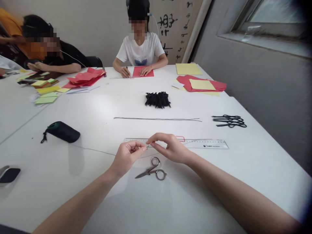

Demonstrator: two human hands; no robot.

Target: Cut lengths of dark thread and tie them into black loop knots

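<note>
Over the ruler, my left hand (128, 155) is closed in a pinch on a thin dark thread (96, 150). The thread runs from a black drawstring pouch (63, 131) on the left, passes under my hands and trails right across the clear ruler (214, 144). Close beside it, my right hand (172, 148) has thumb and index fingertips drawn together; what lies between them is too small to make out. Just below my hands lie metal scissors (151, 170) with their handles spread. Part of the ruler is hidden behind my hands.
Beyond the ruler lie long cut threads (157, 119), a black cord bundle (158, 99) and folded black cords (229, 121). Red and yellow papers (202, 84) sit back right, more red paper (84, 78) back left. A person (140, 48) works opposite. A dark device (9, 175) lies at left.
</note>
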